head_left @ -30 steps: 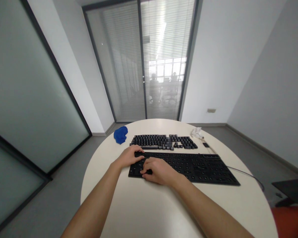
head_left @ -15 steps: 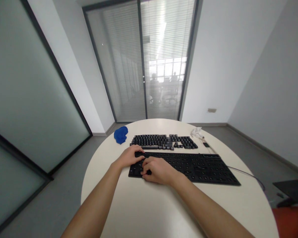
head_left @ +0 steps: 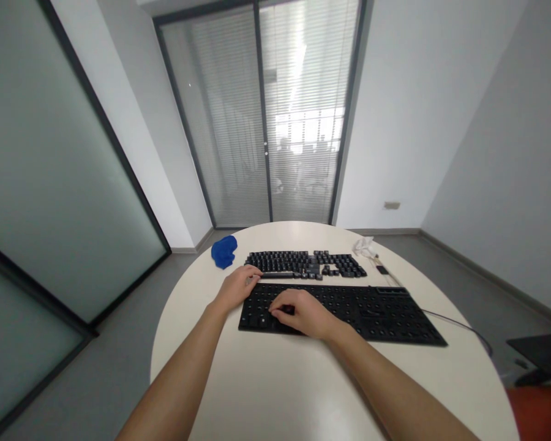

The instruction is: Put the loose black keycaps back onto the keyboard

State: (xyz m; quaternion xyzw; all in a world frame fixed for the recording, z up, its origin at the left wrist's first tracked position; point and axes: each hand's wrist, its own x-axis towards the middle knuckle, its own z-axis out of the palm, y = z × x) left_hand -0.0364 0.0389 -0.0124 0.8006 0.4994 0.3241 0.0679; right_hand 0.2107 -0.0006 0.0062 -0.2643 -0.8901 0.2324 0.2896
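Observation:
A black keyboard (head_left: 349,312) lies on the table, most of its key positions bare. At its lower left corner a few keycaps (head_left: 257,320) sit in place. Over the left part of the board, my right hand (head_left: 305,313) has thumb and index finger closed in a pinch; anything between the tips is too small to make out. My left hand (head_left: 239,288) rests by the board's upper left corner, thumb near the bent fingers. Its fingertips reach the left end of the loose keycaps (head_left: 280,261), beside a long space bar keycap (head_left: 278,275). What it grips, if anything, is hidden.
A blue cloth-like piece (head_left: 224,251) lies at the round white table's (head_left: 266,386) far left edge. Crumpled white tissue (head_left: 365,247) is at the far right, near a small black item (head_left: 382,269). A cable (head_left: 454,320) runs off the right edge.
My left hand has drawn back off the keyboard toward the loose keycaps at upper left. My right hand has shifted slightly right and up, uncovering the lower left keys.

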